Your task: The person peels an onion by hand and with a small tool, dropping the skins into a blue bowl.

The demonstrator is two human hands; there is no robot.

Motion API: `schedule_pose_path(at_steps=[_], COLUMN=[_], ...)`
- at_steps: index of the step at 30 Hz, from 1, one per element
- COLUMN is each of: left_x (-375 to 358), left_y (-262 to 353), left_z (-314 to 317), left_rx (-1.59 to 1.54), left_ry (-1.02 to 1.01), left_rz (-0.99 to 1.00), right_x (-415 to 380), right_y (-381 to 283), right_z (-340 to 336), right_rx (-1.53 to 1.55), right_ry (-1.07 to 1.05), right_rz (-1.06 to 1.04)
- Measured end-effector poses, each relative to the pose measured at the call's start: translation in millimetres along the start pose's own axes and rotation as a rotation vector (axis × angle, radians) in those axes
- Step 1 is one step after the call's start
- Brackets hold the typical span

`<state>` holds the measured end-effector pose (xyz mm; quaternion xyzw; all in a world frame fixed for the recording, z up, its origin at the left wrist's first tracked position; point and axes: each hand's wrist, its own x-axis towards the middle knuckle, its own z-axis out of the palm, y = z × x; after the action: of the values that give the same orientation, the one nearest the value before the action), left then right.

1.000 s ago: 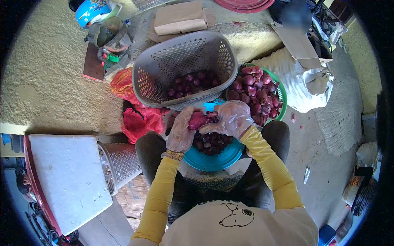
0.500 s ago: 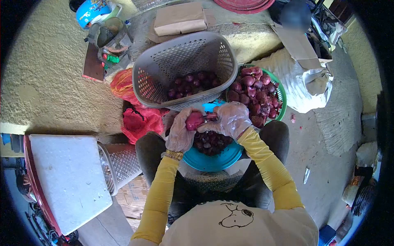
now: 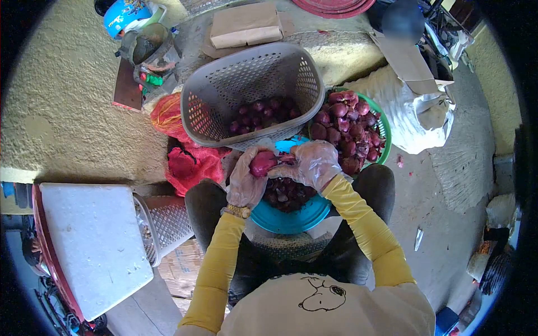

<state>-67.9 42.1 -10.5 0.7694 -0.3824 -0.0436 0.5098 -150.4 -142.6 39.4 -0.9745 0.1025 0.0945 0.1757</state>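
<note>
My left hand (image 3: 246,178), in a clear plastic glove, is wrapped round a red onion (image 3: 263,164). My right hand (image 3: 315,163), gloved the same way, closes on what looks like a small knife (image 3: 287,159) against the onion's right side; fingers hide most of it. Below both hands stands a blue basin (image 3: 291,224) holding dark red onion skins (image 3: 287,196). To the right, a green basket (image 3: 386,133) is heaped with red onions (image 3: 348,126). A grey perforated basket (image 3: 252,73) just beyond my hands has smaller purple onions (image 3: 263,115) at its bottom.
Red mesh sacks (image 3: 193,165) lie left of the grey basket, and a white sack (image 3: 417,126) sits at the right. A white foam board (image 3: 92,241) and a light plastic basket (image 3: 165,224) stand at my left. A cardboard box (image 3: 245,28) rests on the ledge.
The onion has turned slightly in my left hand and moved a little up and left. My right hand has shifted slightly, and the metal glint by the onion no longer shows.
</note>
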Motion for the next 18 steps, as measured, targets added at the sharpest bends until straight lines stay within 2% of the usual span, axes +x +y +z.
schedule_pose_path(at_steps=[2,9,12,14,15,17,18], left_x=[1,1,3,4,2,-8,-8], left_y=[4,-6,4,7,3,-8,-3], left_z=[4,7,6,6,10,19,14], left_rx=[-1.288,-1.377,-1.450,-1.411,-1.412,-0.784,-0.784], left_ry=[0.064,0.049,0.055,0.087,0.086,0.115,0.115], left_rz=[-0.479,-0.568,-0.595,-0.632,-0.632,-0.430,-0.431], right_x=[-1,-1,0,0,0,2,2], right_y=[2,3,4,10,12,16,15], right_z=[6,6,1,-5,-4,0,0], right_rx=[0.032,0.043,0.029,-0.026,-0.027,-0.015,-0.015], right_ry=[0.127,0.197,0.125,0.126,0.126,0.133,0.132], right_rz=[-0.027,-0.011,-0.009,-0.139,-0.138,-0.173,-0.173])
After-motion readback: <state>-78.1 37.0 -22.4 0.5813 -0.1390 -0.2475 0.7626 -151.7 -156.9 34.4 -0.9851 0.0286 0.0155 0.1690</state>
